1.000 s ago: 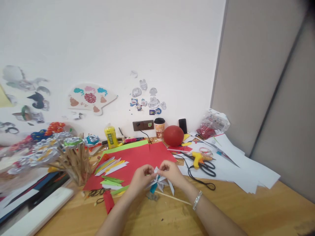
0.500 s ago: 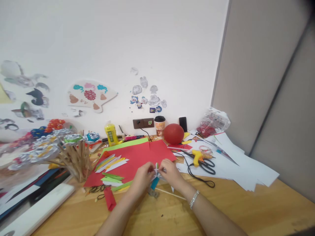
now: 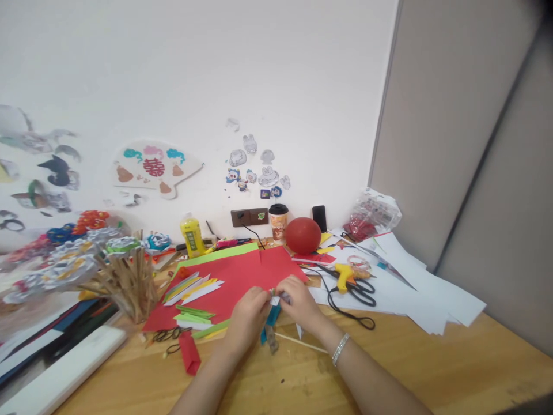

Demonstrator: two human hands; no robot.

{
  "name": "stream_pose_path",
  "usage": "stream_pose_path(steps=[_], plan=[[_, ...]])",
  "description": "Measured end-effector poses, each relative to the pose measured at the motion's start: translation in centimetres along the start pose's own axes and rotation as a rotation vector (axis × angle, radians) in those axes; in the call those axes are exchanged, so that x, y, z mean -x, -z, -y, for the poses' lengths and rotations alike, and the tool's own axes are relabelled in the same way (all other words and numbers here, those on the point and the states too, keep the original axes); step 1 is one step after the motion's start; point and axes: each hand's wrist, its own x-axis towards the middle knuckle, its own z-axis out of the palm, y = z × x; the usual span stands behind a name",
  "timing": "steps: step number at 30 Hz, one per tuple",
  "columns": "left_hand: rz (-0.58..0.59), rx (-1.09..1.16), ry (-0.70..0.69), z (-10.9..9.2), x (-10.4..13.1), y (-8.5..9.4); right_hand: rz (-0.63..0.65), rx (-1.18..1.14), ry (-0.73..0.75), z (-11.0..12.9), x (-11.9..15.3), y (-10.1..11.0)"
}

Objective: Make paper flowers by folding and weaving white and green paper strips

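One wooden surface (image 3: 302, 380) spans the near part, with a white bar (image 3: 64, 369) along its left edge. Over the middle, the left hand (image 3: 249, 317) and right hand (image 3: 301, 302) nearly meet, each narrowed to a pinch at the small folded paper (image 3: 275, 300) between them; exactly how the fingertips grip it is too small to tell. The right wrist wears a bracelet (image 3: 340, 349). Just below the hands are a blue strip (image 3: 273, 314) and a thin stick (image 3: 302, 343); a red roll (image 3: 189, 351) lies to the left.

Farther in, green strips (image 3: 194, 313) lie near a red sheet (image 3: 242, 276). A stick bundle (image 3: 133, 288) stands left, beside paper flowers (image 3: 69, 262); at right, a yellow glue gun (image 3: 343, 276) lies against black-handled scissors (image 3: 363, 294), near white sheets (image 3: 432, 294).

At the back stand a bottle (image 3: 192, 236) and a lidded cup (image 3: 279, 223), with a red ball (image 3: 303, 235) just beside the cup, then a phone (image 3: 319, 219) and a clear bag (image 3: 374, 213). Behind, cutouts (image 3: 151, 167) dot the white wall (image 3: 302, 86), which meets a grey panel (image 3: 432, 115) at right.
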Motion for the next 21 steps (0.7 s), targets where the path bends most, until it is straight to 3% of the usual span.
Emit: stream_pose_path(steps=[8, 14, 21], plan=[[-0.036, -0.023, -0.192, -0.6, 0.1, 0.9, -0.101, -0.049, 0.021, 0.3, 0.0, 0.2], [-0.117, 0.133, 0.048, -0.9, -0.2, 0.7, -0.142, -0.017, 0.041, 0.6, -0.1, 0.5], [-0.069, 0.201, 0.104, -1.4, -0.5, 1.1, -0.153, 0.004, 0.063, 1.3, -0.1, 0.9]])
